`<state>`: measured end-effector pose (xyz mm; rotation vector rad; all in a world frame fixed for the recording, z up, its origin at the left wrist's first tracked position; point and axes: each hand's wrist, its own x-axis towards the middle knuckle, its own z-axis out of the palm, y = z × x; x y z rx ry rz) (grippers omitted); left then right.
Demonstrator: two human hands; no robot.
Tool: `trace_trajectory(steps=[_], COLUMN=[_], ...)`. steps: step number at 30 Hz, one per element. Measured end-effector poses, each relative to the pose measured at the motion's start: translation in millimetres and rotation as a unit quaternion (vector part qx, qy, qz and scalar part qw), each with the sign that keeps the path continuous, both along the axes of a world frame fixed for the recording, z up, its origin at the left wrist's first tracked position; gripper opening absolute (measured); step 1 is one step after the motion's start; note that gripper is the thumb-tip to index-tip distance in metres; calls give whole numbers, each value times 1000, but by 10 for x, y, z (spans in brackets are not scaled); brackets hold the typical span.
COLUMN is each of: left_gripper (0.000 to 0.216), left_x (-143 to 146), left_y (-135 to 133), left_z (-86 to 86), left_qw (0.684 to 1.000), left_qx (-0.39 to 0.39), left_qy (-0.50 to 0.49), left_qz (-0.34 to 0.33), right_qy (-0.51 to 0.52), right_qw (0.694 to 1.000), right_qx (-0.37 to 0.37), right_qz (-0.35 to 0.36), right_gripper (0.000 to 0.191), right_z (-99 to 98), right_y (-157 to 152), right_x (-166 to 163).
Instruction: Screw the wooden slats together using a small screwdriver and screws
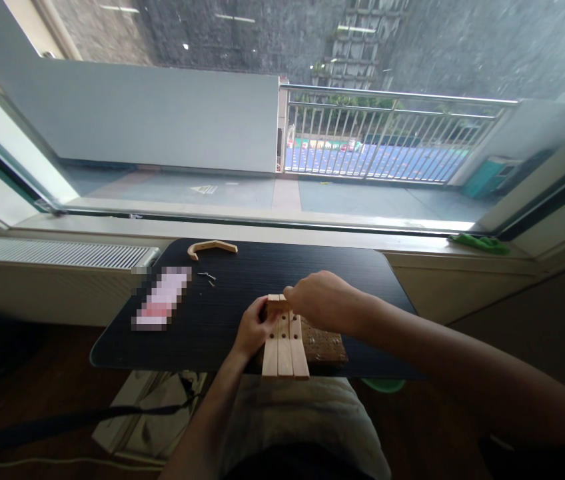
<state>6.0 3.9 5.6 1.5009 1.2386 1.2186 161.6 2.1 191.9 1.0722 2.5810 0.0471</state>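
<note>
Bent wooden strips (285, 357), three, pale, holed: side by side at the worktop's (352, 267) near edge, middle. Brown block (325, 347): just beside them, to the right. My left hand (252, 330): fingers gripping the strips' left side. My right hand (325, 300): fingers curled at their far end; whether they grip anything, I cannot tell. Curved wooden piece (217, 244): towards the far left corner, with small metal pieces (207, 275) nearby. Done, I judge: three strips aligned; fastening unclear. Left, probably: the curved piece, lying apart.
</note>
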Motion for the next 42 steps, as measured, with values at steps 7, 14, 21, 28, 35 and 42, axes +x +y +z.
trace_trajectory(steps=[7,14,21,28,35,42], left_gripper=[26,25,25,27,26,25], left_x=[1,11,7,13,10,10], left_y=[4,0,-10,-10,-8,-7], left_z=[-21,4,4,11,11,-8], left_qw=[1000,1000,1000,1000,1000,1000], left_qx=[7,12,11,4,10,4], left_qy=[0,-5,1,-5,-4,-3], left_qz=[2,2,7,2,8,8], right_qy=[-30,-53,-59,-47,-37,-16], right_qw=[999,995,996,996,994,994], right_qx=[-21,-45,-46,-40,-33,-16], right_qz=[-29,-65,-54,-70,-97,-106], right_gripper=[21,23,20,20,23,25], right_z=[78,142,72,37,44,-2], right_y=[-28,0,41,62,107,231], right_x=[-87,-205,-219,-250,-282,-241])
